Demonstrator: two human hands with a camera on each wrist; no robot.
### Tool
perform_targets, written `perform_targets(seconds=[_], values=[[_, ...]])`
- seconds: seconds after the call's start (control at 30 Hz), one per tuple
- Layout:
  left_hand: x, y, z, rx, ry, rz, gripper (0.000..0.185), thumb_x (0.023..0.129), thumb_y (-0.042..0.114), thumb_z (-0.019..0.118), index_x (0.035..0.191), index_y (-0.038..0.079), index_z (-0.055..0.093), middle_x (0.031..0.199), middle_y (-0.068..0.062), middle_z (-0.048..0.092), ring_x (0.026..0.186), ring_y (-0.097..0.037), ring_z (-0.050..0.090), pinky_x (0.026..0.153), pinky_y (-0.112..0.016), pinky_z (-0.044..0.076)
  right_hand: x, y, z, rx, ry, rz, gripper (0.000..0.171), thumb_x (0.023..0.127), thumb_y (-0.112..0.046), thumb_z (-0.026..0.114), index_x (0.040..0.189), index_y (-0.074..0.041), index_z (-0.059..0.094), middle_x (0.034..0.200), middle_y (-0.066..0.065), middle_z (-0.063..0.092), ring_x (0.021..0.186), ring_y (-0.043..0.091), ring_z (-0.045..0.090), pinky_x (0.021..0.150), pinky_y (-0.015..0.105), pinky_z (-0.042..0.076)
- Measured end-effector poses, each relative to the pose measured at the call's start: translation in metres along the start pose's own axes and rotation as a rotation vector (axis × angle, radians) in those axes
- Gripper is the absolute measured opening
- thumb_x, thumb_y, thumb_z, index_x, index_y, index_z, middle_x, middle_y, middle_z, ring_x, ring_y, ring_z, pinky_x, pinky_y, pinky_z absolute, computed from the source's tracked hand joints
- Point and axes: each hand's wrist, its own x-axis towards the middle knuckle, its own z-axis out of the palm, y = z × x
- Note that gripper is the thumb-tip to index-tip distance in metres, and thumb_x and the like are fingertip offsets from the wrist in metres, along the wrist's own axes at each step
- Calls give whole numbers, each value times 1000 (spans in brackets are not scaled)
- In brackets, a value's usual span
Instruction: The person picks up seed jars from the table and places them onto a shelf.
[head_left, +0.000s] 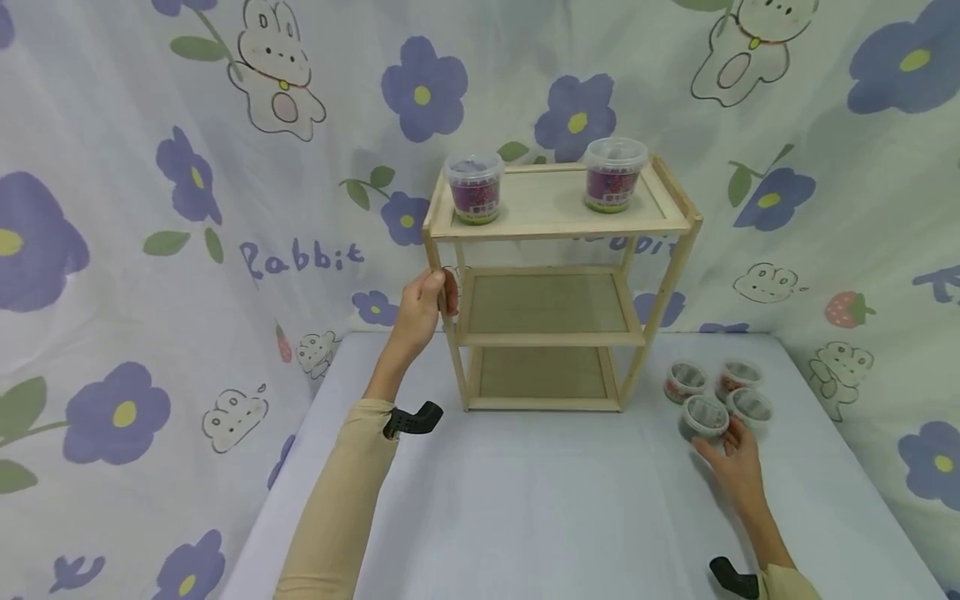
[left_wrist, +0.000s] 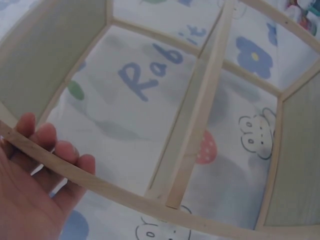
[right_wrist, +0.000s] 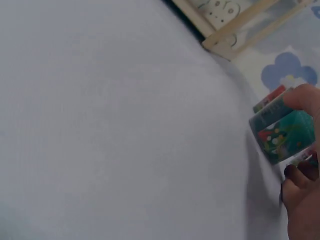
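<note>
A three-tier wooden shelf (head_left: 558, 227) stands at the back of the table. My left hand (head_left: 429, 302) grips its front left post; in the left wrist view the fingers (left_wrist: 47, 142) curl over a wooden bar (left_wrist: 125, 196). Two lidded tubs of purple beads (head_left: 474, 187) (head_left: 613, 175) stand on the top tier. The middle and bottom tiers hold nothing. To the right of the shelf, my right hand (head_left: 723, 446) grips the nearest of several small tubs (head_left: 703, 417). The right wrist view shows that tub (right_wrist: 285, 132) with a green label between thumb and fingers (right_wrist: 300, 190).
Three more small tubs (head_left: 686, 381) (head_left: 738, 379) (head_left: 752, 408) cluster just behind the held one. A cloth printed with flowers and rabbits (head_left: 225, 208) hangs behind and beside the grey table (head_left: 525, 500).
</note>
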Motion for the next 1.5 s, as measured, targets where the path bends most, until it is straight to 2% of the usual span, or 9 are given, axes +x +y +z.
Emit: perform_targets(seconds=[0.17, 0.27, 0.33, 0.43, 0.53, 0.57, 0.8, 1.2, 1.5], values=[[0, 0, 1, -13, 0, -1, 44, 104, 17, 31, 89, -20, 49, 77, -40, 46, 64, -41, 51, 63, -47, 49, 8, 9, 2, -6, -32, 11, 88, 93, -13, 67, 153, 10, 7, 156, 36, 14, 144, 50, 19, 117, 19, 18], [-1, 0, 1, -18, 8, 8, 44, 103, 16, 31, 88, -21, 48, 76, -41, 46, 62, -40, 50, 62, -48, 49, 14, 9, 4, -32, -39, -28, 86, 92, -13, 68, 152, 10, 12, 154, 35, 21, 144, 48, 22, 110, 7, 20], [-1, 1, 1, -14, 5, 12, 44, 103, 16, 31, 88, -22, 48, 75, -41, 46, 62, -40, 50, 62, -47, 49, 18, 9, 5, -75, -38, -53, 83, 91, -14, 70, 151, 10, 18, 150, 35, 29, 142, 48, 27, 106, 5, 23], [0, 2, 1, 1, 2, 5, 45, 103, 17, 31, 89, -21, 48, 76, -40, 46, 62, -36, 51, 62, -45, 49, 23, 10, 7, -136, -19, -87, 79, 88, -13, 73, 148, 10, 26, 142, 34, 39, 136, 47, 37, 112, 27, 32], [0, 3, 1, 14, 0, -4, 45, 103, 18, 31, 89, -20, 49, 76, -39, 47, 62, -31, 52, 63, -44, 49, 26, 10, 8, -160, -1, -92, 78, 87, -12, 73, 146, 11, 29, 138, 33, 42, 129, 46, 41, 108, 52, 34], [0, 3, 1, 15, 0, -7, 44, 103, 18, 31, 89, -20, 49, 77, -39, 47, 62, -32, 52, 63, -44, 49, 27, 10, 9, -157, 5, -88, 77, 87, -11, 73, 146, 11, 29, 139, 32, 43, 128, 45, 42, 106, 55, 33], [0, 5, 0, 18, 5, -11, 44, 102, 18, 31, 90, -21, 49, 77, -40, 48, 66, -44, 51, 64, -46, 49, 28, 11, 11, -115, 26, -35, 83, 88, -14, 72, 150, 9, 21, 145, 34, 35, 134, 49, 36, 109, 61, 29], [-1, 1, 0, -4, -12, 5, 44, 104, 17, 30, 88, -20, 48, 77, -40, 45, 65, -42, 47, 63, -44, 49, 24, 11, 14, -97, 46, 37, 86, 88, -14, 73, 151, 9, 19, 149, 34, 31, 139, 50, 31, 113, 60, 25], [-1, 0, 0, -2, -13, 15, 44, 105, 17, 30, 89, -20, 48, 77, -39, 46, 66, -44, 47, 63, -51, 48, 23, 10, 13, -75, 51, 52, 86, 88, -16, 73, 151, 8, 19, 149, 32, 33, 138, 47, 33, 113, 58, 27]])
